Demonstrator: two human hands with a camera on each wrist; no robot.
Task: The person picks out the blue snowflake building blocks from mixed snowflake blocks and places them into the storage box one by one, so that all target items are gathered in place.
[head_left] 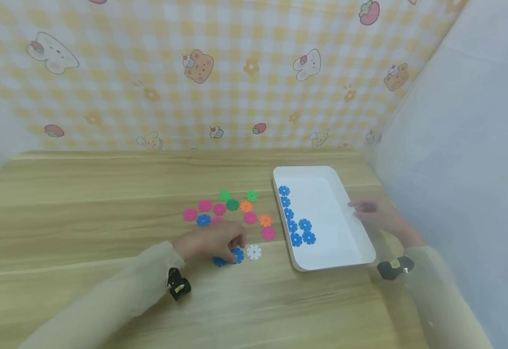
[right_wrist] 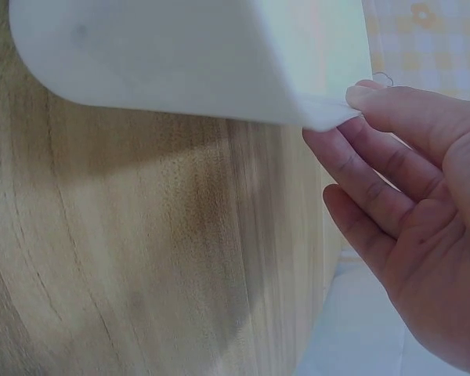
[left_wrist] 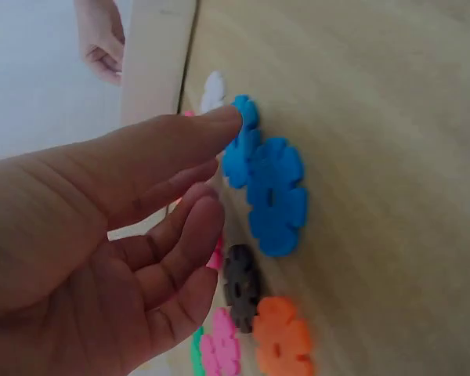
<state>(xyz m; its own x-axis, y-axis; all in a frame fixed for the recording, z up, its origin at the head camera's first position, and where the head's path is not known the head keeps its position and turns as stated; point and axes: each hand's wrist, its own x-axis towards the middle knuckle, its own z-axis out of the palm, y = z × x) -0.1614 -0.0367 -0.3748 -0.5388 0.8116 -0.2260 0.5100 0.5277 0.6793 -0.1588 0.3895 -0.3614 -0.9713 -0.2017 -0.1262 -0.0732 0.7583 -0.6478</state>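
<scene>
My left hand [head_left: 221, 238] is over the small plastic discs, its thumb tip at a blue notched disc [head_left: 237, 255] lying on the table. In the left wrist view that thumb overlaps the blue disc [left_wrist: 244, 149], with a gap between thumb and curved fingers. A second blue disc [left_wrist: 277, 200] lies against it. On the right, my other hand [head_left: 377, 213] pinches the rim of a shallow white tray [head_left: 328, 208] between thumb and fingers, seen closely at the tray's edge [right_wrist: 321, 117]. Several blue discs [head_left: 296, 239] lie inside along the tray's left side.
Loose pink [head_left: 190, 214], green [head_left: 224, 196] and orange discs [head_left: 265, 220] lie left of the tray. A white disc [head_left: 254, 251] is right of my left hand; a dark one [left_wrist: 241, 287] shows in the left wrist view. A checked cloth [head_left: 245, 97] hangs behind the wooden table [head_left: 84, 194].
</scene>
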